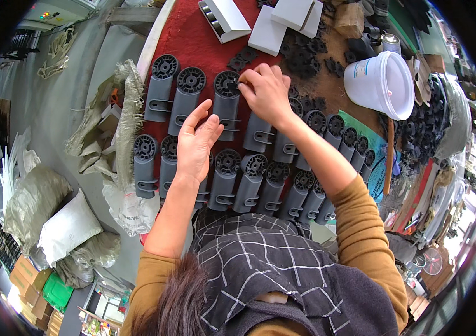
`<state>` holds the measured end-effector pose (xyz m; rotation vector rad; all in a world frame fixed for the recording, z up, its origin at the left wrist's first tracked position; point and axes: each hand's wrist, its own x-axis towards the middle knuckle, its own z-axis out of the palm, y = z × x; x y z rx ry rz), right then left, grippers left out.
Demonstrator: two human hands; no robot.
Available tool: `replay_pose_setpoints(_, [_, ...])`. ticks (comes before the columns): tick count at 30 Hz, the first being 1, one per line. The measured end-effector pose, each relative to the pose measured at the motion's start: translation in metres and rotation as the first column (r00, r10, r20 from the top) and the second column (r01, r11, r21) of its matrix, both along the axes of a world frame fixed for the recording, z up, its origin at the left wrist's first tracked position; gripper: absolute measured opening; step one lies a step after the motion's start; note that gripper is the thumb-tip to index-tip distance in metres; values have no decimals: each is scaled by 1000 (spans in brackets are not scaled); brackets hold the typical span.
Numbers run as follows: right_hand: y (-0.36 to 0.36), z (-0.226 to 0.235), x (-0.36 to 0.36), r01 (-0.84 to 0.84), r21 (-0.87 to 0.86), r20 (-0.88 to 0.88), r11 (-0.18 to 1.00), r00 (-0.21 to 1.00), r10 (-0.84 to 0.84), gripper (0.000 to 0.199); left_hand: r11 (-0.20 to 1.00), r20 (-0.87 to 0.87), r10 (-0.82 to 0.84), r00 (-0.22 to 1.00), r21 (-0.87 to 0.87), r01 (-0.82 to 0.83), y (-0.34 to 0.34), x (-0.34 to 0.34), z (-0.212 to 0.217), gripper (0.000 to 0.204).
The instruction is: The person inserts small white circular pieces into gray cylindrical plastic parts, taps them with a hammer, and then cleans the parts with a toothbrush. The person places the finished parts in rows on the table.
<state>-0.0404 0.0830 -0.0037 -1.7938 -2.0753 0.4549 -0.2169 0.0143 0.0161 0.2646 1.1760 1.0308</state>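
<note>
Grey plastic housings with black spoked round ends stand in two rows on the red-topped table (pixel 193 45). My right hand (pixel 268 92) has its fingertips pinched together at the rim of one grey housing (pixel 228 106) in the far row. Whatever small thing those fingers hold, if any, is hidden against the black round end. My left hand (pixel 196 147) hovers over the near row with fingers stretched out and nothing in it, close to the same housing's lower side. Another grey housing (pixel 184 103) stands just left of it, and one more (pixel 159 95) at the row's left end.
Open white boxes (pixel 266 32) lie at the far edge, beside loose black plastic parts (pixel 305 61). A white bucket (pixel 364 81) stands at the right near a wooden-handled tool (pixel 389 159). Stuffed sacks (pixel 70 227) lie on the floor at left.
</note>
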Motion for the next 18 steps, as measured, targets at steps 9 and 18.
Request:
replay_pose_setpoints(9, [6, -30, -13, -67, 126, 123, 990, 991, 51, 22, 999, -71, -25, 997, -45, 22, 0, -8, 1, 37])
replay_pose_setpoints(18, [9, -26, -21, -47, -9, 228, 999, 972, 48, 31, 998, -76, -65, 995, -28, 63, 7, -5, -4, 36])
